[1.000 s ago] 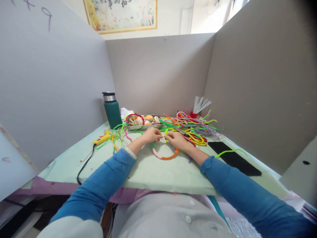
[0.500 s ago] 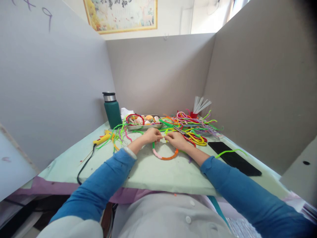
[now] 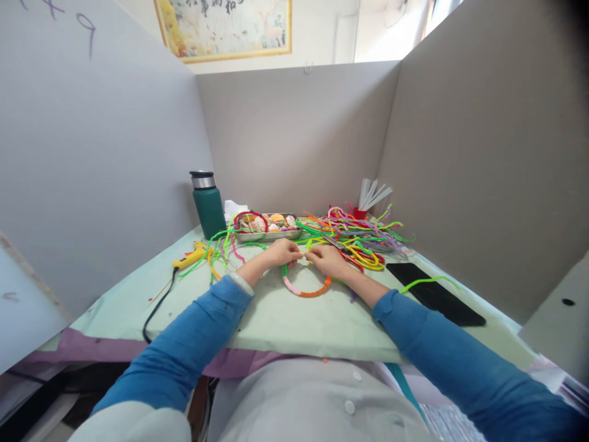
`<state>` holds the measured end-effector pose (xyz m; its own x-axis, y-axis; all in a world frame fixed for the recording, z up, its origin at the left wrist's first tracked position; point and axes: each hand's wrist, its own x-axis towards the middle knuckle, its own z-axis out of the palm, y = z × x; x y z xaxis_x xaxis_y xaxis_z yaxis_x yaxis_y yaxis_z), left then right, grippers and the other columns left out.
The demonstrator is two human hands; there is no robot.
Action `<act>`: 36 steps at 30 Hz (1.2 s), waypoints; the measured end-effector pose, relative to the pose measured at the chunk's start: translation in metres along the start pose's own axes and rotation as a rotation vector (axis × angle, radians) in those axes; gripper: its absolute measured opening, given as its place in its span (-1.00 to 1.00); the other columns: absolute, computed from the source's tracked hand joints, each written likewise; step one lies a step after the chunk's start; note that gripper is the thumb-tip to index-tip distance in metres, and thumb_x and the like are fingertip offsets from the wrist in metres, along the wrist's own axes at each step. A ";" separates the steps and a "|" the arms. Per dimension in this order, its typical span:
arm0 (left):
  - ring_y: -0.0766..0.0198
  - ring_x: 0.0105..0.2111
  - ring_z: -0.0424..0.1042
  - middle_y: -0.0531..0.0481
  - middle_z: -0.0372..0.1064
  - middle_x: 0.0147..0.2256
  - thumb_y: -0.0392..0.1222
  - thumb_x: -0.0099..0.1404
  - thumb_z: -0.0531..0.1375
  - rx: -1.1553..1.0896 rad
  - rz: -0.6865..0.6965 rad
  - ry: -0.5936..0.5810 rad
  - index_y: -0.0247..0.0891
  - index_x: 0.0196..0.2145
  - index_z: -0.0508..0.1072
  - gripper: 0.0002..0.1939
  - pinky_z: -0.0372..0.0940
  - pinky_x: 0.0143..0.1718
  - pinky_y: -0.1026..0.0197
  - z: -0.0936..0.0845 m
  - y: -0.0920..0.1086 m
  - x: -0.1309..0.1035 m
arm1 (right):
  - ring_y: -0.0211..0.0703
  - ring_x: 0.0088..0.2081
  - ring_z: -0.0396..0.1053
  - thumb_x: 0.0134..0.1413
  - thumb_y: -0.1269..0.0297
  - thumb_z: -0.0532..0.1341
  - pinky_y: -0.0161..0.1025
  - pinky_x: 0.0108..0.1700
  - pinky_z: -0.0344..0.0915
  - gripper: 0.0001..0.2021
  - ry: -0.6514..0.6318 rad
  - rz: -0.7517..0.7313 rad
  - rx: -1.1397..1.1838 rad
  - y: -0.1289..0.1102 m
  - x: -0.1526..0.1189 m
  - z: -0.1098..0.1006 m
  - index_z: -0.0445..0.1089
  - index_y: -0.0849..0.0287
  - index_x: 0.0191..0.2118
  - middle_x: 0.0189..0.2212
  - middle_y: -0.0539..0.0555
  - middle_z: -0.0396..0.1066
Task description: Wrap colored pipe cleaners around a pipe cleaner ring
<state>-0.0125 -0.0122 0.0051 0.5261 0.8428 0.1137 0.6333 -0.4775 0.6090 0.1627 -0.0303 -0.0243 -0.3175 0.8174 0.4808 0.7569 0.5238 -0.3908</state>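
Note:
A ring wrapped in pipe cleaners point(image 3: 313, 294) lies on the cloth in front of me, with green, pink and orange stretches along its near side. At its far side, my left hand point(image 3: 281, 252) is closed in a pinch, holding the ring. My right hand point(image 3: 326, 259) faces it, fingertips pinched together on a short bit of yellow pipe cleaner at the same spot. The fingertips of both hands almost meet. Fingers cover much of the ring's far part, so how the yellow bit sits on it is hidden.
Behind my hands are a metal tray point(image 3: 289, 235) of shells and a heap of pipe cleaners point(image 3: 363, 236) with scissors point(image 3: 335, 243). A yellow glue gun point(image 3: 191, 258) and green bottle point(image 3: 209, 212) stand left; a black phone-like slab point(image 3: 437, 298) lies right. Grey partitions point(image 3: 299, 135) enclose the table.
Almost nothing differs. Both hands stay pinched at the far side of the ring, with only a very slight shift of the fingers.

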 end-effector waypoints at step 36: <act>0.42 -0.65 0.26 0.00 0.38 -0.60 -0.03 0.10 0.11 0.080 0.025 0.022 -0.37 -0.51 0.43 -0.69 0.12 -0.60 0.39 -0.001 0.002 -0.001 | -0.32 -0.54 0.15 0.06 0.21 0.02 -0.36 -0.48 -0.07 -0.70 -0.016 -0.016 0.004 0.003 0.000 0.001 0.36 0.23 -0.54 -0.61 -0.01 0.31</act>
<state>-0.0126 -0.0139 0.0064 0.5302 0.8353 0.1454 0.6643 -0.5158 0.5411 0.1642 -0.0289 -0.0264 -0.3390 0.8123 0.4746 0.7492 0.5382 -0.3860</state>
